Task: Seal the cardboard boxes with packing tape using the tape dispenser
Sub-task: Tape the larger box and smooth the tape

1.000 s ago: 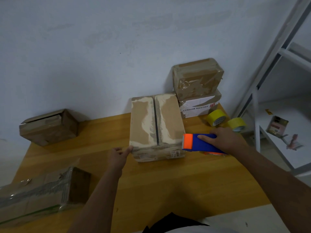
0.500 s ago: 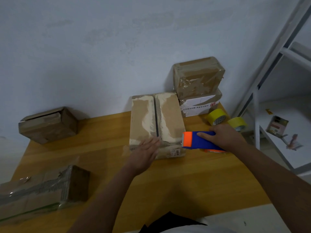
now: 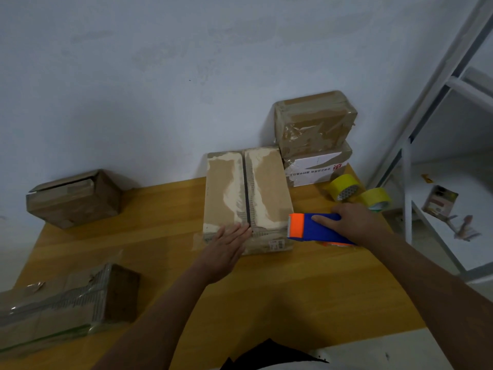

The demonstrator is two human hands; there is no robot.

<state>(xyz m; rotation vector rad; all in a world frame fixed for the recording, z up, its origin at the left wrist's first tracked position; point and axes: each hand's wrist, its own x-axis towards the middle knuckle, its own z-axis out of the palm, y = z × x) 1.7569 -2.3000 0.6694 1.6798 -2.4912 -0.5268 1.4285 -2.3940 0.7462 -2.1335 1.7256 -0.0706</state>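
Left hand is flat on the near end of the centre cardboard box, fingers straight and together, palm pressing down on the top where the two flaps meet at the dark seam; that grip is fully spread and holds nothing. Right hand is wrapped over the blue and orange tape dispenser, forefinger laid along the blue top, the other fingers curled down its far side, a firm grip round the body. The dispenser's orange nose sits just beside the box's near right corner; whether it touches the cardboard cannot be told. The box lies lengthwise on the wooden desk, its far end close to the wall, flaps down with pale torn patches on both sides of the seam.

Behind it to the right, two taped boxes are stacked against the wall, the lower one with a white label. Two yellow tape rolls lie at the desk's right edge, just beyond the right hand. At far left a brown box with a loose flap, and at near left a long wrapped box. A white metal rack stands to the right of the desk.
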